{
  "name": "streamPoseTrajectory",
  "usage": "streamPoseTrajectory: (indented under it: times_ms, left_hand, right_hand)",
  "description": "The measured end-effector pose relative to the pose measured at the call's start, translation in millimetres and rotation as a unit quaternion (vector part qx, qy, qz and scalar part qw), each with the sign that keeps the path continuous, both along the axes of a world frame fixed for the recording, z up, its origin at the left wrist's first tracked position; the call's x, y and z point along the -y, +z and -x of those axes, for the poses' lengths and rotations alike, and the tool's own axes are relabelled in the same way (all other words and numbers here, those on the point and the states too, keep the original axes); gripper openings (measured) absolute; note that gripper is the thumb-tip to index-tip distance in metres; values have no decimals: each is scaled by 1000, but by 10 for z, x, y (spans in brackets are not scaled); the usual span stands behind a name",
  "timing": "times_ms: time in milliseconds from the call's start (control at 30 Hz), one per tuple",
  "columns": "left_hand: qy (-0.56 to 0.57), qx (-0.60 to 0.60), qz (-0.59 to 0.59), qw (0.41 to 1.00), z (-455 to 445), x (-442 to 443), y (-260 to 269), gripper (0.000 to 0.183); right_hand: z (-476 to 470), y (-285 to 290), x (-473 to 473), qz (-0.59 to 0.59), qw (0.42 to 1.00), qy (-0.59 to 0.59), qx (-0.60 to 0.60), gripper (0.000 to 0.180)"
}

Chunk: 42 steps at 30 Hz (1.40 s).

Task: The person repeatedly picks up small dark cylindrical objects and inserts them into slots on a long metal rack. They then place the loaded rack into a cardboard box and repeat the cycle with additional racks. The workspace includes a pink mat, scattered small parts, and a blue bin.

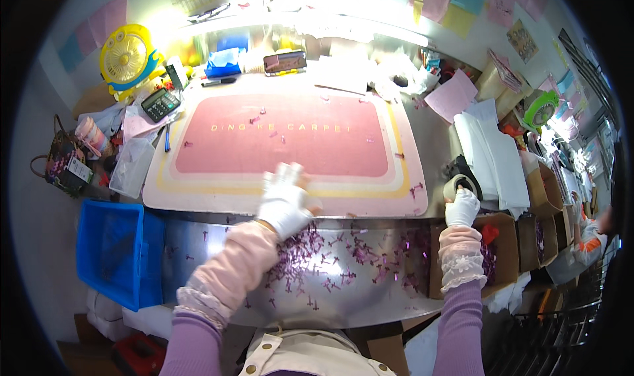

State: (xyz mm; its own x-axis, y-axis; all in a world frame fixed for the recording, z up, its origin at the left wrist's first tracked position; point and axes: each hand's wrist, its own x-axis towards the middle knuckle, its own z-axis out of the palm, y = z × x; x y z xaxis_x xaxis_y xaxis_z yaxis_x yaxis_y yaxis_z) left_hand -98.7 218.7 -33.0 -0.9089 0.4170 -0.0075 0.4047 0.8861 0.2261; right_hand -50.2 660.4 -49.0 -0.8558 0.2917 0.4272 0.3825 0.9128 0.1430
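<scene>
My left hand [285, 205], in a white fingerless glove, is over the front edge of a pink carpet-type mat [233, 153]. Its fingers are blurred and the thumb stands apart; I see nothing held in it. Below it, many small purple plastic pieces [302, 242] lie heaped and scattered on a steel surface [208, 282]. A few more pieces rest on the mat. At the right, my gloved right hand [462, 208] has its fingers on the rim of a tape roll [451, 186] beside a black holder.
A blue plastic bin [109, 252] stands left; a cardboard box [505, 252] with purple pieces stands right. Behind the mat are a phone [285, 63], a calculator [160, 104] and a yellow fan [126, 59]. White sheets [490, 153] lie right. A person [592, 239] is farther right.
</scene>
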Motion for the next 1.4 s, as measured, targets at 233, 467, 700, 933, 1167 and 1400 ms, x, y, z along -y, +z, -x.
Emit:
streamPoseTrajectory:
  times_ms: [233,467,700,933,1167,1400]
  left_hand:
    - [261,-54,103,958,1512,1318,-154,81]
    - [-36,-14,26,999,2515,-249,-84,80]
    - [-211,-17,-34,977,2041,-510,-44,67]
    - [-226,-29,-120,966,-101,65,-70,75]
    - [-66,182,81,978,-1674,966,-1093,131]
    - [-15,31,-111,993,-1083,-148,-1276,124]
  right_hand:
    - [732,-297,1148,97,975,71,185,83]
    - [2297,-217,1626,119,959,165,197,83]
    - [2322,-125,1964,132,884,384,231,60]
    - [104,-19,2199,140,868,453,148,57]
    - [-1739,-1182,2913,234,788,512,247,50]
    - [-1543,-1200,2326,194,878,379,219,46]
